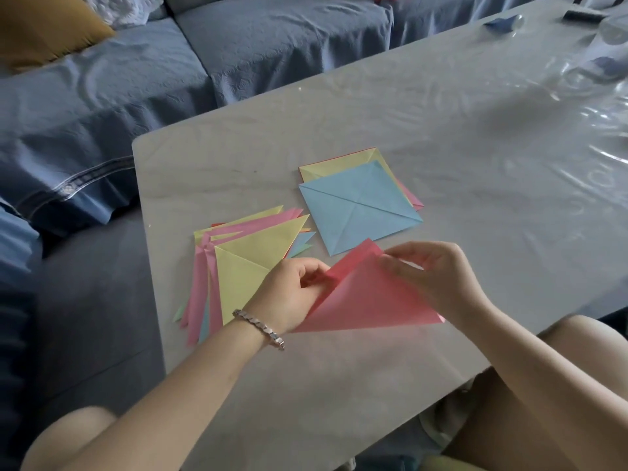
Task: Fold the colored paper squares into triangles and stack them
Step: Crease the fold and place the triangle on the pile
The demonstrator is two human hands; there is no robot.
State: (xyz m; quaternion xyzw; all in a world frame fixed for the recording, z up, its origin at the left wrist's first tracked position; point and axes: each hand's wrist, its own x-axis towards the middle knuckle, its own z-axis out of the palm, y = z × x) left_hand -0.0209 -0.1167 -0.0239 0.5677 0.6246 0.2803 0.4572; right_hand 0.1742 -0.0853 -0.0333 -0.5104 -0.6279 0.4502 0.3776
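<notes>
Head cam, my L hand (pixel 292 294) pinched pink paper (pixel 367 300) at left edge, R hand (pixel 431 273) pinched its top (folded over), triangle stack (pixel 251 263) just left, blue-topped squares (pixel 360 205) behind.

Fingertips of the left hand (pixel 292 294) lie out of sight behind the pink folded paper triangle (pixel 367 297). Those of the right hand (pixel 431 270), pinching its upper edge, are smeared by blur. The top yellow paper triangle (pixel 251 260) covers most of the fanned pile, leaving only slivers of pink, blue and green. A creased light-blue paper square (pixel 360 205) hides all but the corners of the yellow sheet (pixel 326 166) and pink sheets (pixel 413 197) beneath. At the far corner of the grey table (pixel 441 130), a dark object (pixel 581 15) is cut by the top edge; the shiny clear things (pixel 615 28) beside it are too blurred to identify.
</notes>
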